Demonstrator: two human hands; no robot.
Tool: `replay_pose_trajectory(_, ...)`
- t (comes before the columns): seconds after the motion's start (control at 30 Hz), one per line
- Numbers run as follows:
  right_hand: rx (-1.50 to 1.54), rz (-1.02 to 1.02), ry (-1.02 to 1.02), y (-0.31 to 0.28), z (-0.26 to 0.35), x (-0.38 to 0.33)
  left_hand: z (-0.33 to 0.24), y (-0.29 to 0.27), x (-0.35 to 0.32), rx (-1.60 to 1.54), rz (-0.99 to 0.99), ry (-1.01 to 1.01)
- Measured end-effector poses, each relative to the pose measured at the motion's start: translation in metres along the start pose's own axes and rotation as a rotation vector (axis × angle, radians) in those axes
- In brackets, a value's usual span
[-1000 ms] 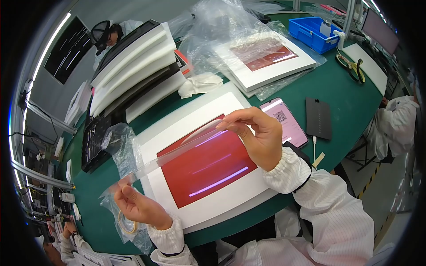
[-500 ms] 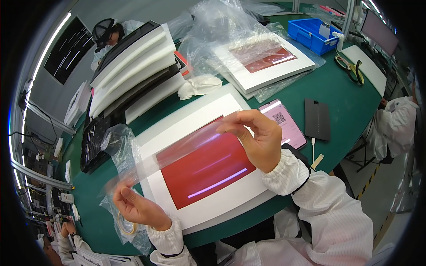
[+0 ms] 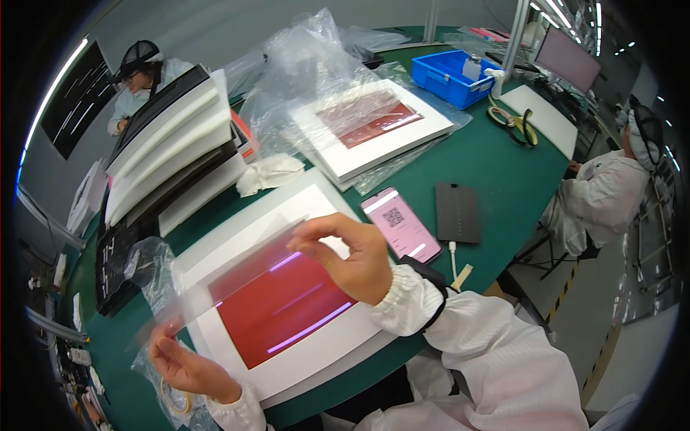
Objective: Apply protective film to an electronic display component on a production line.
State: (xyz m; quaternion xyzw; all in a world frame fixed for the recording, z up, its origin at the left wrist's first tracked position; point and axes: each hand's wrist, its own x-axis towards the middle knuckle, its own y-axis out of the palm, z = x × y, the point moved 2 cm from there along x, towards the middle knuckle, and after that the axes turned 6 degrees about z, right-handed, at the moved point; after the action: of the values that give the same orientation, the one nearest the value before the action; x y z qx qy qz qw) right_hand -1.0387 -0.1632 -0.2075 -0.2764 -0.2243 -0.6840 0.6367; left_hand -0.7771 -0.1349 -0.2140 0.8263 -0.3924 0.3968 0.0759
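Note:
Between my two hands stretches a strip of clear film [image 3: 228,275], slanting from lower left to upper right. My left hand [image 3: 190,372] pinches its lower end between thumb and fingers. The upper end is in the pinch of my right hand [image 3: 352,260]. Beneath the strip lies a glossy red panel [image 3: 284,325] with a wide white border [image 3: 316,357], reflecting bright light streaks. The film passes over the panel's far left part; whether it touches the surface I cannot tell.
A phone [image 3: 402,226] and dark grey flat box [image 3: 458,213] with a white cable lie right of the panel. Beyond are another red-and-white panel [image 3: 424,133], scissors [image 3: 514,127] and a blue bin [image 3: 453,82]. Foam sheets [image 3: 172,147] stack at left. Other people sit around.
The view has swung right, so the table's things appear further left. Both hands keep their hold on the film; its right end now sits lower over the panel's far edge.

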Motion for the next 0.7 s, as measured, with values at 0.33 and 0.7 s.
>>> replay_pose_trajectory(0.33,0.075,0.12,0.028,0.0,-0.004,-0.001,0.01,0.004,-0.003,-0.156,0.066,-0.073)
replay_pose_trajectory(0.7,0.009,0.165,0.169,-0.001,-0.015,-0.001,0.016,0.006,-0.005,-0.283,0.038,-0.083)
